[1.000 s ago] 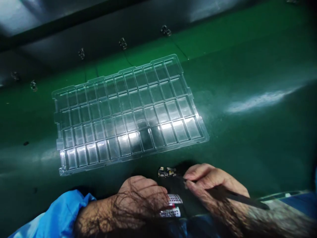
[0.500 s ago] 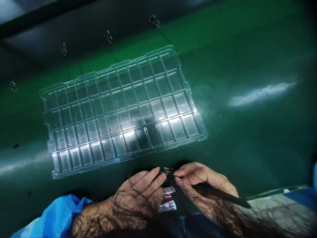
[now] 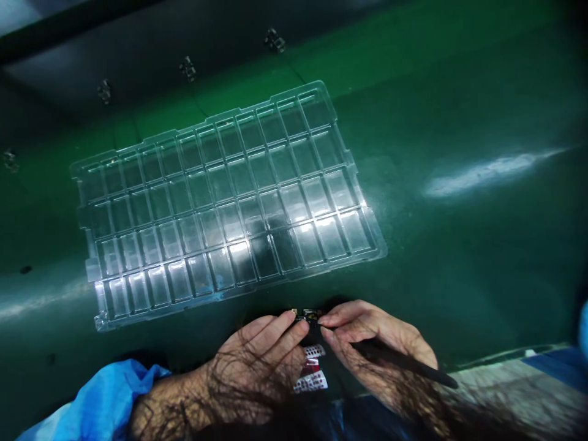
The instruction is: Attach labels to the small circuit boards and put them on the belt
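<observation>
fig. hands at a small part, read near to far. a bright blue sleeve [image 3: 101,404] covers my left forearm at the bottom edge. my left hand [image 3: 257,361] lies low over the mat with its fingers nearly straight, their tips touching the left end of a small dark circuit board with gold-coloured parts [image 3: 305,316]; whether they pinch it or only steady it i cannot tell. my right hand [image 3: 376,343] is closed around a slender black tool [image 3: 404,365], whose shaft runs back to the right, while thumb and forefinger meet at the board's right end. the board thus sits between the two sets of fingertips, near the tray's near rim but apart from it. small white perforated strips with red marking [image 3: 312,367] show between my hands.

handling note, as a judgement: so small a part is best held by its edges, with light and even pressure from both sides and both wrists rested, so that it neither skids nor flexes.

beyond lies a clear moulded plastic tray of many rectangular pockets [image 3: 321,267], set slantwise on a glossy dark green mat [image 3: 459,275] streaked with reflected light. small dark clips [image 3: 187,67] line the far edge, below a dark panel [image 3: 138,43]. the room is dim.
</observation>
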{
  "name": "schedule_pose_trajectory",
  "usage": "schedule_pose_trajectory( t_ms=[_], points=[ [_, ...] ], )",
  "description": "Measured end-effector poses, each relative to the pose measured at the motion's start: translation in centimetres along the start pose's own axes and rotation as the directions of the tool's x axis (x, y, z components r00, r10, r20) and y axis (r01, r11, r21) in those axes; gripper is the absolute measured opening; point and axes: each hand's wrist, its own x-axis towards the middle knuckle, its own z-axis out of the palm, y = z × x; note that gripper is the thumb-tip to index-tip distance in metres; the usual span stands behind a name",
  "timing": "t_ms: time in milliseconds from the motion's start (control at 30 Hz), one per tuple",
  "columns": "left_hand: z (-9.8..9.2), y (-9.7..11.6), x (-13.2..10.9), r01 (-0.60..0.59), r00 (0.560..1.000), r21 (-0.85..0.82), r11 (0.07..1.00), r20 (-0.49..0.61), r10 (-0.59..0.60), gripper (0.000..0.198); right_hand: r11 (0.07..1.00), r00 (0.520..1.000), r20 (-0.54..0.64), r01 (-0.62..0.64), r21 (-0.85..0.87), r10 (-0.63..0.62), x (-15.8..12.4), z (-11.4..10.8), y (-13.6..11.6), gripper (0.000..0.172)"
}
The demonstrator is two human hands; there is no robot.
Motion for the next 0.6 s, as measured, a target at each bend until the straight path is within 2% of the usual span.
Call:
schedule_pose_trajectory(
  t_ms=[200, 367, 500, 600],
  points=[
    [-0.3, -0.3, 0.0, -0.032, 0.998, -0.035, 0.999, 0.052, 0.034, 0.044, 1.000, 1.000, -0.013, -0.013, 0.019, 0.013, -0.2, 0.2, 0.3, 0.019],
    [-0.9, -0.3, 0.6, -0.009, 1.000, 0.004, 1.000, -0.002, 0.009, 0.031, 1.000, 1.000, 0.008, 0.015, -0.003, -0.015, 0.3, -0.1, -0.2, 0.012],
    [-1.1, -0.3, 1.0, -0.003, 1.000, 0.007, 1.000, -0.020, 0.003, 0.031, 0.999, 0.999, 0.020, 0.032, -0.042, -0.031, 0.7, -0.3, -0.7, 0.019],
    [-0.9, -0.1, 0.9, 0.020, 1.000, 0.028, 0.999, -0.022, -0.019, 0.031, 0.999, 0.999, 0.030, 0.030, -0.033, -0.029, 0.4, -0.3, -0.6, 0.015]
  ],
)
